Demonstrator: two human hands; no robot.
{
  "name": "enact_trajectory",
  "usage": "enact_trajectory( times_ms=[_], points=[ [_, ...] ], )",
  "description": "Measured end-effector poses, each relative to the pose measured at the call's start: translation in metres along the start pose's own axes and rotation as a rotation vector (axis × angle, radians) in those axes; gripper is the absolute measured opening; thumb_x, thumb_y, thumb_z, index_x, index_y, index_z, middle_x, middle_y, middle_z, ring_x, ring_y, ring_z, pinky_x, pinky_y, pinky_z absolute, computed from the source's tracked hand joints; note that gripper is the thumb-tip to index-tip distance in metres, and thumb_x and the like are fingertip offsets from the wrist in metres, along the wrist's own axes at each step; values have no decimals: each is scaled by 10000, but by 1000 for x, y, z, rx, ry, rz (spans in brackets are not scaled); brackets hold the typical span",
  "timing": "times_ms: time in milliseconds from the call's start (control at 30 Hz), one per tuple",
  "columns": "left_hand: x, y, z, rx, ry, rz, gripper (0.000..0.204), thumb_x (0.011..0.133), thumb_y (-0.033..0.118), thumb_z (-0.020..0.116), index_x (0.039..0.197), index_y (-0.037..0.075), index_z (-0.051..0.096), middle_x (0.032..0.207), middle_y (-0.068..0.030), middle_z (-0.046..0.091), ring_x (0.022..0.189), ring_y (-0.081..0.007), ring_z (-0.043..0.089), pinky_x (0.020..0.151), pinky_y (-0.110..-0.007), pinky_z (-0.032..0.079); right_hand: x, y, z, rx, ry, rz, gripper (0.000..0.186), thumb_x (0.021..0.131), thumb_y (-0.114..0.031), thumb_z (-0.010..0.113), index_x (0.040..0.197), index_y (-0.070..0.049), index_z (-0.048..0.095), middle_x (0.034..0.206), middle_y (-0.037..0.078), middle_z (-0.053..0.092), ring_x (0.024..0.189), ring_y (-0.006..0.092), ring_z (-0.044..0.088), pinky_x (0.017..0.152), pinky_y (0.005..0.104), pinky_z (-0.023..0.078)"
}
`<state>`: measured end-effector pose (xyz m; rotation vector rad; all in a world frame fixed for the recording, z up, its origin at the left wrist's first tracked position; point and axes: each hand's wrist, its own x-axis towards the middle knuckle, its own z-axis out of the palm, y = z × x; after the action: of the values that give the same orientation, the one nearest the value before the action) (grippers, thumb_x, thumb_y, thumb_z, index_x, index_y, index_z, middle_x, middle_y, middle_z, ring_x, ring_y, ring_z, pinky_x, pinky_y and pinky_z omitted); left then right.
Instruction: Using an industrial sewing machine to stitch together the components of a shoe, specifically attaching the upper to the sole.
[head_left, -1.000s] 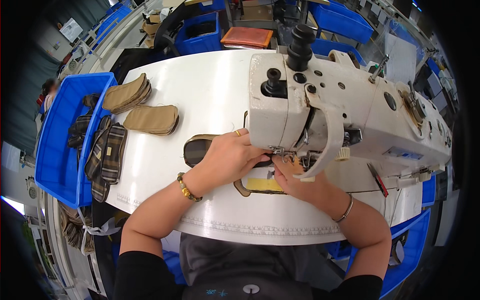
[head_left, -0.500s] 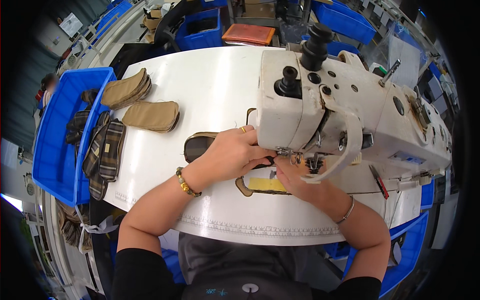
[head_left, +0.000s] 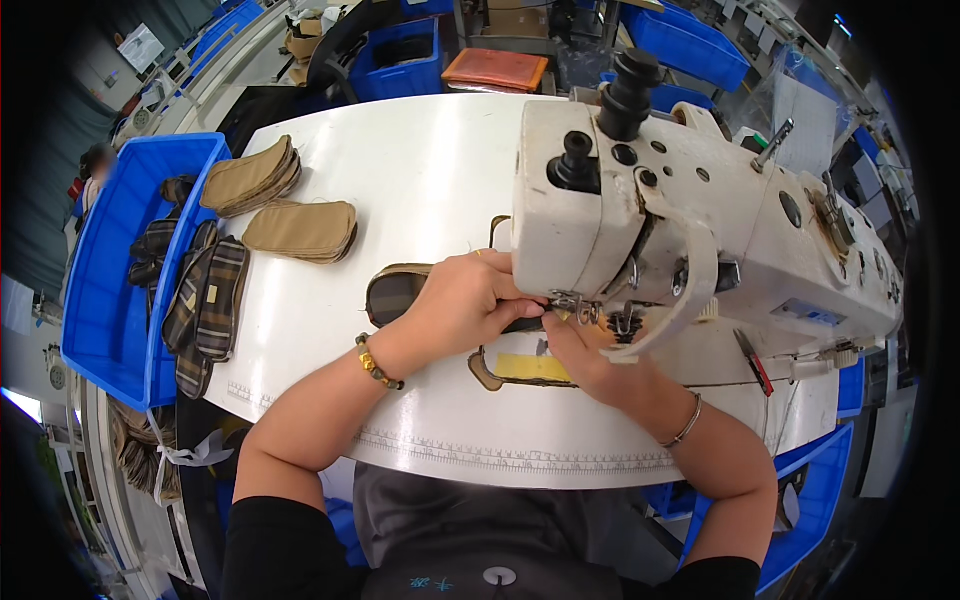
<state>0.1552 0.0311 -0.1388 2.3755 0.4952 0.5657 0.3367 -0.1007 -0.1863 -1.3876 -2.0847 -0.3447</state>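
At the presser foot of a white sewing machine (head_left: 565,220), my left hand (head_left: 460,305) grips a dark plaid fabric piece (head_left: 395,295), fingers closed on its edge. My right hand (head_left: 590,365) is closed at the same piece, fingertips beside the metal foot (head_left: 568,306) and partly hidden by the machine. A yellow strip (head_left: 532,365) lies below the work. Two stacks of khaki oval pieces (head_left: 298,225) lie at the left, beside plaid pouches (head_left: 220,300). Red-handled snips (head_left: 754,362) rest right of my right hand.
A blue bin (head_left: 110,280) with dark pieces stands left of the table (head_left: 420,150). More blue bins (head_left: 400,68) and an orange tray (head_left: 495,70) are behind. Another bin (head_left: 820,460) sits lower right. A person (head_left: 95,175) is at the far left.
My view shifted slightly, with the machine now appearing a little higher and further right. My right fingertips moved slightly at the foot; both hands stay on the fabric.
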Motion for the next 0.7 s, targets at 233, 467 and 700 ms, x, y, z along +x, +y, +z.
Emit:
enact_trajectory(
  times_ms=[233, 467, 700],
  points=[
    [0, -3, 2, 94, -19, 80, 135, 776, 172, 770, 902, 129, 789, 974, -47, 721, 796, -232, 674, 677, -333, 535, -4, 2, -1, -303, -266, -103, 298, 900, -42, 541, 1188, 16, 590, 998, 30, 639, 870, 157, 642, 621, 284, 490],
    [-1, 6, -3, 312, -17, 89, 180, 737, 235, 786, 897, 152, 791, 944, -40, 720, 824, -246, 672, 703, -339, 531, 14, -32, -38, -425, -416, -178, 365, 771, -75, 617, 1111, 57, 645, 804, 35, 636, 690, 152, 625, 508, 291, 447],
    [-2, -4, 5, 226, 79, 237, 207, 679, 216, 825, 868, 140, 791, 851, -35, 720, 809, -270, 657, 731, -369, 523, 2, -29, -27, -323, -319, -119, 431, 680, -95, 646, 1075, 75, 666, 650, 58, 635, 553, 177, 618, 475, 296, 440]
  ],
)
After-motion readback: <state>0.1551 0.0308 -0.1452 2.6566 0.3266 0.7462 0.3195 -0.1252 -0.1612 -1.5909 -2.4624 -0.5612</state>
